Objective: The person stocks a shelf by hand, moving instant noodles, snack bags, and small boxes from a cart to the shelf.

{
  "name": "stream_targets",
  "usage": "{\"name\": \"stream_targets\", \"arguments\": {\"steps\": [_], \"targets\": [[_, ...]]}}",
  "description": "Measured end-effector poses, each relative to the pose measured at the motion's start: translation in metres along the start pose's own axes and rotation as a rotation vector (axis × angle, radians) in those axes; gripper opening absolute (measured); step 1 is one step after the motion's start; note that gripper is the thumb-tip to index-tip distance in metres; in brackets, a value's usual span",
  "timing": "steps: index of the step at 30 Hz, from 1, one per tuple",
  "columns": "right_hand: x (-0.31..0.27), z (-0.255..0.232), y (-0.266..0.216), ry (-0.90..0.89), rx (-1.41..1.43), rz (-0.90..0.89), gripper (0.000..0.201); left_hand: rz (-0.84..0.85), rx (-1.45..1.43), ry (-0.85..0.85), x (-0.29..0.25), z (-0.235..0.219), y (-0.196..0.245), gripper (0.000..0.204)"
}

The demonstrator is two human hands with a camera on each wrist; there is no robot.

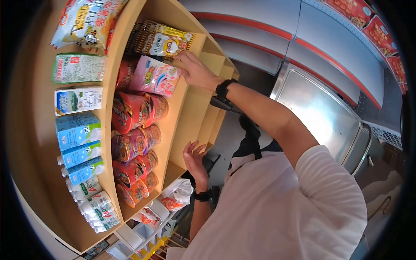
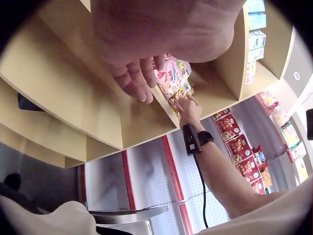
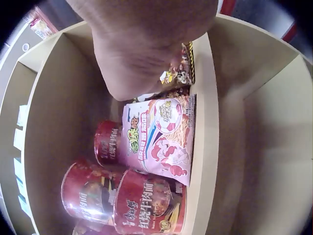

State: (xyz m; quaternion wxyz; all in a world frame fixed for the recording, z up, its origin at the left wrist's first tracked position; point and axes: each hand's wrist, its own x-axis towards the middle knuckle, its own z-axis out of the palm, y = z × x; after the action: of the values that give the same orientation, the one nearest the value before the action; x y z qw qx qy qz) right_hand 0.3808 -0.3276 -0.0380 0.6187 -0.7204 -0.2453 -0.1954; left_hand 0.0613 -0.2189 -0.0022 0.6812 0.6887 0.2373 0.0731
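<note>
In the head view, my right hand [image 1: 197, 71] is at the near end of the yellow-and-brown snack packs [image 1: 167, 42], its fingers bent around the end of one. A pink snack pack [image 1: 158, 77] lies beside them, leaning on red noodle cups [image 1: 130, 110]. The left wrist view shows my right hand [image 2: 190, 111] at the same packs; in the right wrist view the palm [image 3: 142, 58] hides its fingers. My left hand [image 1: 196, 167] is raised beside the shelf with relaxed fingers and nothing in it; its fingers [image 2: 131, 81] hang near the shelf edge in the left wrist view.
Blue milk cartons [image 1: 78, 134], white bottles [image 1: 97, 206] and a large snack bag [image 1: 89, 26] stand on the neighbouring shelf. Purple and orange cups line the same compartment. A plastic bag [image 1: 177, 193] sits by the shelf end. A metal-topped surface [image 1: 316, 108] stands behind the arm.
</note>
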Motion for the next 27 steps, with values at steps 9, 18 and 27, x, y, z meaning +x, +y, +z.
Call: {"name": "stream_targets", "arguments": {"steps": [9,18,27], "targets": [[-0.016,-0.041,-0.004,0.039,-0.022,0.105,0.044,-0.236,-0.009,-0.135,-0.002,-0.023,-0.044,0.064],[0.003,-0.053,-0.014,0.014,-0.036,0.068,0.039,-0.644,0.232,-0.151,-0.064,-0.091,-0.168,0.053],[0.041,0.012,0.013,-0.338,0.201,0.36,0.065,-0.305,0.906,-0.426,-0.215,-0.197,-0.34,0.043]]}}
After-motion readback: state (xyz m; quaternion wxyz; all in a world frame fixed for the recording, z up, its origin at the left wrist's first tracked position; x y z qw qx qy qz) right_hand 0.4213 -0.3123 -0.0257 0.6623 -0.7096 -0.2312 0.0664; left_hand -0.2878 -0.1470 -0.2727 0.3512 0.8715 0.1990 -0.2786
